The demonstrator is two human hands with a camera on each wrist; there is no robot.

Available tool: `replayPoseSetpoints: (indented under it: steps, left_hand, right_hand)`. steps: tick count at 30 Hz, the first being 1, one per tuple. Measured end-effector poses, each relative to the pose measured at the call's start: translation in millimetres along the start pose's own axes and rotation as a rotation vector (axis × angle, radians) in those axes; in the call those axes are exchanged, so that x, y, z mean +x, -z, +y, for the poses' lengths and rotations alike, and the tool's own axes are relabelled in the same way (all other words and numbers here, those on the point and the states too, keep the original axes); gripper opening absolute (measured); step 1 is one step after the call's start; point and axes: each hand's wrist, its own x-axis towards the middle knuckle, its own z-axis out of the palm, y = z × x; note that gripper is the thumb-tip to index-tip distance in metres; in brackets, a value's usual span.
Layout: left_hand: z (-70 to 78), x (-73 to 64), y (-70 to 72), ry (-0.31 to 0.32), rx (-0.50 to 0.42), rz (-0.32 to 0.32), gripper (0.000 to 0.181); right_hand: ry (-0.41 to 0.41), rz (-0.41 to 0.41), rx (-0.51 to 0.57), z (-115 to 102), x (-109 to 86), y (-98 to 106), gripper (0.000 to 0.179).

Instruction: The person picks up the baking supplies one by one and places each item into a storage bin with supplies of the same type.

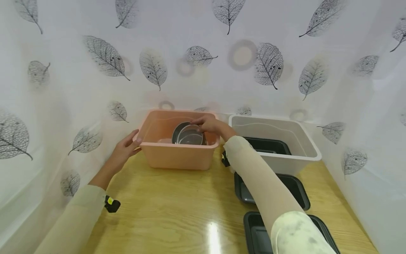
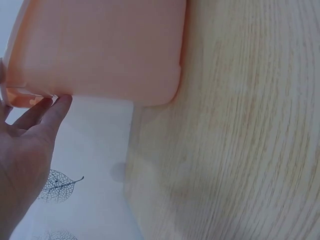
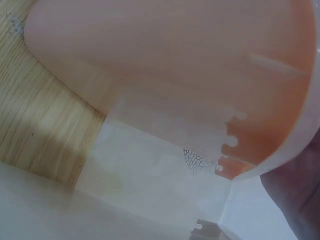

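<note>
In the head view, my left hand [image 1: 125,146] holds the left end rim of a peach plastic bin [image 1: 177,157]. The left wrist view shows those fingers [image 2: 56,116] hooked at the bin's rim from outside. Reaching over the bin's right side, my right hand [image 1: 210,125] pinches the upper rim of a round metal cake pan [image 1: 191,137], which stands tilted on edge inside. A second, darker round pan [image 1: 175,133] sits just behind it, partly covered. In the right wrist view the bin wall [image 3: 165,45] hides the fingers; only part of the hand [image 3: 295,185] shows.
A white plastic bin [image 1: 307,148] stands to the right, with a dark rectangular baking pan [image 1: 269,144] inside. Two more dark rectangular pans, an upper pan [image 1: 295,187] and a lower pan [image 1: 257,236], lie on the wooden table [image 1: 165,211] under my right forearm. A leaf-print curtain [image 1: 196,84] surrounds the table.
</note>
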Motion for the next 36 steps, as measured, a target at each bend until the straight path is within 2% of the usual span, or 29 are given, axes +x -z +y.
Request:
replayPoseSetpoints:
  steps: [8,12,16,25,36]
  left_hand:
    - [0.3,-1.1,-0.4,-0.009,0.005,-0.002,0.07]
    - [0.7,-1.0,-1.5,-0.014,0.009,-0.005,0.07]
    - [1.5,-1.9,-1.3,-0.006,0.02,0.0,0.069]
    - [2.1,-2.5,-1.1,-0.008,0.014,0.001,0.07]
    - [2.1,-2.7,-3.2,-0.004,0.026,0.005,0.071]
  right_hand:
    - [-0.016,-0.026,-0.093,0,0.7,-3,0.058]
    - [-0.016,0.005,-0.135,-1,0.8,-1,0.057]
    - [0.006,0.039,-0.123,0,-4.7,2,0.058]
    - [0.063,0.091,0.008,4,-36.1,26,0.06]
    - [0.091,0.194,0.082,15,-88.4,49,0.059]
